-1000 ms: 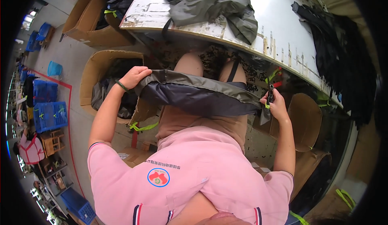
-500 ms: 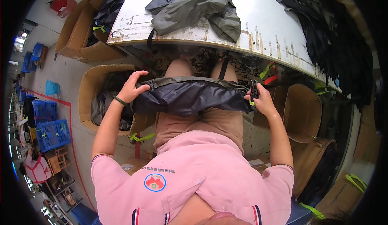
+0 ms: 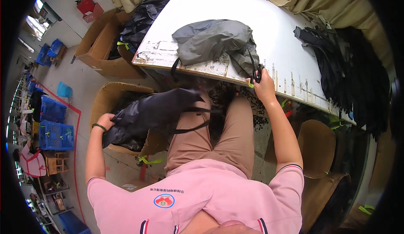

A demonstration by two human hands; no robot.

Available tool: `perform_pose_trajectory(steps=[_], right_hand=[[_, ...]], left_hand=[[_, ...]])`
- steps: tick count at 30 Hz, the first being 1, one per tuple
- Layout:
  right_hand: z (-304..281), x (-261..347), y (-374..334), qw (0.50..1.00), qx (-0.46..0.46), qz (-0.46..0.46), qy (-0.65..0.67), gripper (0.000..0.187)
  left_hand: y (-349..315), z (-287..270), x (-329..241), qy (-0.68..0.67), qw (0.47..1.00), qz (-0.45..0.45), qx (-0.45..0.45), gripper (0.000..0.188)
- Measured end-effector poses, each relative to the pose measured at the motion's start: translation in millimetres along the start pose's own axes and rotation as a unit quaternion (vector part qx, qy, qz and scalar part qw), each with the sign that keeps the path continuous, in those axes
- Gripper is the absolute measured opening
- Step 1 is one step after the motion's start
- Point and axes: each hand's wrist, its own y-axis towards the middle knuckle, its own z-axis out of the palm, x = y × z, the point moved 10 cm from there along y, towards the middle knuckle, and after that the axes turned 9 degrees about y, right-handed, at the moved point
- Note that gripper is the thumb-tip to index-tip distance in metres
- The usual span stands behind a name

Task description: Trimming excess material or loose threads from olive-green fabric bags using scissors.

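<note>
My left hand [image 3: 106, 121] is closed on the edge of a black fabric piece with straps [image 3: 153, 112], perhaps a bag. This piece stretches out over the cardboard box [image 3: 101, 103] at my left, its far end and loose straps hanging over my knee. At the table's front edge, my right hand [image 3: 265, 87] grips small black snips [image 3: 257, 73] with a yellow-green bit by them. Just beyond the snips lies a grey and black fabric piece [image 3: 214, 40] with black straps; whether my fingers also touch its strap I cannot tell.
The white table [image 3: 277, 28] stands before me, with a pile of black strips [image 3: 353, 70] at its right. More cardboard boxes stand at far left [image 3: 107, 68] and right [image 3: 317, 145]. Black scraps litter the floor under the table. Blue crates [image 3: 57, 135] and a person [image 3: 33, 162] are at left.
My left hand has moved left and down, drawing the black piece off my lap toward the box. My right hand has let go of it and reached forward to the table with the snips.
</note>
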Motion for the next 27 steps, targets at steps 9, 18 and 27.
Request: perform_pose_trajectory(steps=[9, 18, 27], right_hand=[[33, 9, 72, 0.98, -0.007, 0.05, -0.192, 0.028], [-83, 69, 24, 0.996, -0.073, -0.04, 0.033, 0.025], [-274, 26, -39, 0.972, -0.219, -0.074, 0.047, 0.011]], left_hand=[[12, -84, -154, -0.095, 0.941, 0.208, -0.251, 0.05], [111, -177, -408, -0.108, 0.852, 0.274, -0.433, 0.048], [111, -275, -337, -0.446, 0.752, 0.315, -0.369, 0.03]])
